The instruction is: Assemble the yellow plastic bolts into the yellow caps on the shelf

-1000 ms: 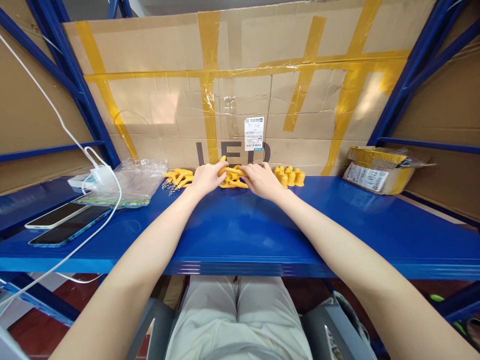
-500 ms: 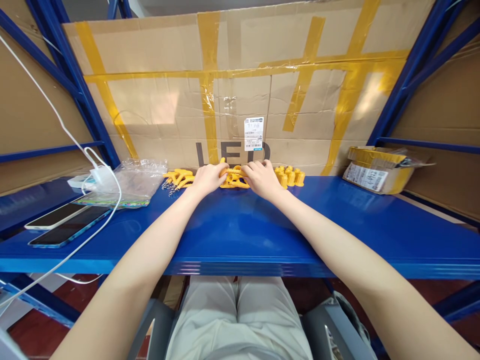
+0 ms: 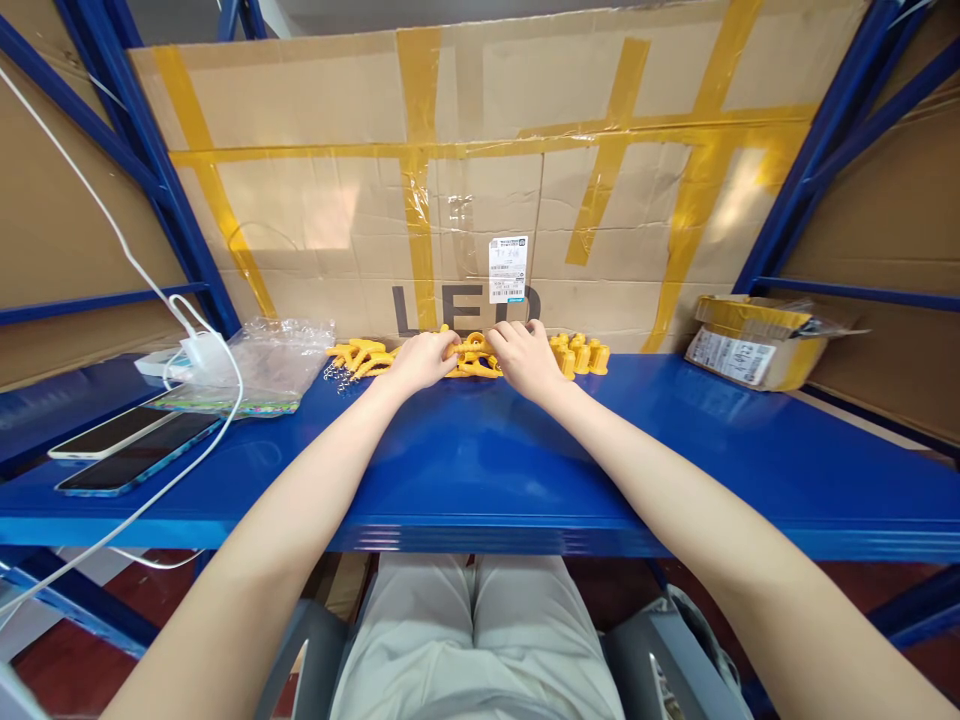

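Observation:
My left hand (image 3: pixel 424 360) is closed on a yellow plastic piece (image 3: pixel 468 348), with one end poking up beside the thumb. Facing it, my right hand (image 3: pixel 528 360) has bent fingers pinching at the piece's other end; the fingertips partly hide it. Directly behind and below, more yellow plastic parts (image 3: pixel 477 370) with ring-like openings lie on the blue shelf. To the left is a pile of long yellow pieces (image 3: pixel 366 352) with small metal hooks or chain links (image 3: pixel 343 378). Several yellow cup-shaped parts (image 3: pixel 582 354) stand just right of my right hand.
A large taped cardboard sheet (image 3: pixel 337 230) rises behind the blue shelf (image 3: pixel 480 480). On the left lie two phones (image 3: pixel 142 455), a clear plastic bag (image 3: pixel 281 360) and a white charger (image 3: pixel 206 352) with its cable. A small open cardboard box (image 3: pixel 757 345) sits at the right.
Both hands stay close together at nearly the same place. The yellow piece between them has shifted slightly lower, and my left hand has turned a little.

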{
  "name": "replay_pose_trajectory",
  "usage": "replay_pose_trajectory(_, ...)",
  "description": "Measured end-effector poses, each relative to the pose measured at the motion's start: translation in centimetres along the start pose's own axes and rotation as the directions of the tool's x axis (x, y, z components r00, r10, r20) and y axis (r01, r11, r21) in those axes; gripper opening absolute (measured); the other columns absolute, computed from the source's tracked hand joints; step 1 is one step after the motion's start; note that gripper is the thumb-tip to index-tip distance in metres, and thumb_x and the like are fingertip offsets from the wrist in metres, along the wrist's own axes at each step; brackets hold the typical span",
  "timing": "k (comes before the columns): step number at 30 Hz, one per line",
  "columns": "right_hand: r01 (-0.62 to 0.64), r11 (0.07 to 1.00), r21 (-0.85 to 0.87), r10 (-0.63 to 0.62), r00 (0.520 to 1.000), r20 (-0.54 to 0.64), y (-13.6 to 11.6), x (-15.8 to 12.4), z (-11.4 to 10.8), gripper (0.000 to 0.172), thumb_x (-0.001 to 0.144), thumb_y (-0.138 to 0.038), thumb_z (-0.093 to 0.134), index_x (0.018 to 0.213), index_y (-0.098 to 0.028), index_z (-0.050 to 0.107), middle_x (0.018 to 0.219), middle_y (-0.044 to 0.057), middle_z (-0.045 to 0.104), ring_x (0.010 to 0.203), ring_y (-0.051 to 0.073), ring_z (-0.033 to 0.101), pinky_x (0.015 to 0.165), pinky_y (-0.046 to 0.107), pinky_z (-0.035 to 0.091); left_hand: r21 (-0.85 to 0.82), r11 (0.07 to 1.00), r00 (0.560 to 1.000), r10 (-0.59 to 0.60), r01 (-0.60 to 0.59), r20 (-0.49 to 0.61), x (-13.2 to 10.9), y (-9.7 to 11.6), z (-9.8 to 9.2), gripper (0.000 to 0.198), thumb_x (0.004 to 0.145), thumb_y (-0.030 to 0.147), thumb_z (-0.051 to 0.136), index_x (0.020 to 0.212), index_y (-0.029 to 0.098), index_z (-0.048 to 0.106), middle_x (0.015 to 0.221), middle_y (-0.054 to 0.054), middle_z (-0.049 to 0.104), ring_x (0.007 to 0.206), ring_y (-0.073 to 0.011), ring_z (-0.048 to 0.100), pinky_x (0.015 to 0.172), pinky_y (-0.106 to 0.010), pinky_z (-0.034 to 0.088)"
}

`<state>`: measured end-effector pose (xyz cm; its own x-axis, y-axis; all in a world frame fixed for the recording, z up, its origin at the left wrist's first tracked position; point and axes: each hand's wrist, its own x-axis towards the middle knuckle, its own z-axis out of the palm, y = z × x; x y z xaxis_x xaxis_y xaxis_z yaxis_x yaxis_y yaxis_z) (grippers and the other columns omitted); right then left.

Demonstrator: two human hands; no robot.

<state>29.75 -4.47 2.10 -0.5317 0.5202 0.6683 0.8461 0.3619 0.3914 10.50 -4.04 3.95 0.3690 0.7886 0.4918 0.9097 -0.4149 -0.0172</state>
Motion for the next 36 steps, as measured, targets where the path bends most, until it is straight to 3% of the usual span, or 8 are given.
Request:
replay_pose_trajectory(5,0.012,0.999,0.039,-0.013,0.999,0.03,0.1,-0.1,0.3,0.028,0.089,-0.003,0.037,0.108,-0.012,0.055,0.095,0.012,0.065,0.088,0.026,0.052,0.077,0.035,0.025,-0.004,1.0,1.0,-0.01,0.01,-0.011,0.1,-0.3,0.3,0.032,0.084,0.028,0.05,0.112,0.019,0.063,0.087,-0.005,0.071,0.082,-0.0219,0.066,0.072,-0.03,0.048)
replay_pose_trajectory(8,0.056,0.992,0.114,-0.06,0.998,0.029,0.3,-0.2,0.7,0.022,0.093,-0.013,0.04,0.111,-0.012,0.054,0.097,0.013,0.065,0.09,0.026,0.053,0.073,0.033,0.025,0.001,1.0,1.0,-0.02,0.02,-0.009,0.1,-0.5,0.4,0.032,0.083,0.027,0.05,0.112,0.019,0.063,0.087,-0.005,0.071,0.082,-0.0218,0.066,0.073,-0.03,0.048)
replay_pose_trajectory(13,0.091,0.976,0.197,-0.105,0.993,0.063,0.4,-0.4,0.9,0.027,0.098,-0.026,0.038,0.115,-0.012,0.054,0.105,0.014,0.065,0.092,0.024,0.054,0.072,0.032,0.025,0.012,0.999,0.999,-0.039,0.039,-0.003,0.1,-0.8,0.5,0.031,0.081,0.026,0.05,0.109,0.02,0.062,0.088,-0.004,0.071,0.083,-0.0215,0.066,0.073,-0.029,0.048)
replay_pose_trajectory(28,0.091,0.98,0.176,-0.106,0.991,0.076,0.3,-0.3,0.7,0.017,0.089,-0.011,0.041,0.1,-0.014,0.055,0.096,0.011,0.066,0.086,0.024,0.054,0.072,0.032,0.024,0.008,1.0,1.0,-0.022,0.022,-0.003,0.2,-1.0,0.9,0.03,0.081,0.027,0.051,0.109,0.022,0.062,0.087,-0.004,0.071,0.083,-0.0217,0.066,0.072,-0.03,0.047)
replay_pose_trajectory(36,0.047,0.985,0.168,-0.056,0.997,0.051,0.2,-0.3,1.0,0.031,0.09,-0.006,0.038,0.117,-0.012,0.052,0.104,0.014,0.066,0.09,0.025,0.055,0.073,0.033,0.026,0.012,0.999,0.999,-0.034,0.034,-0.009,0.1,-0.8,0.7,0.031,0.082,0.028,0.049,0.11,0.021,0.061,0.086,-0.004,0.07,0.082,-0.0222,0.066,0.072,-0.031,0.047)
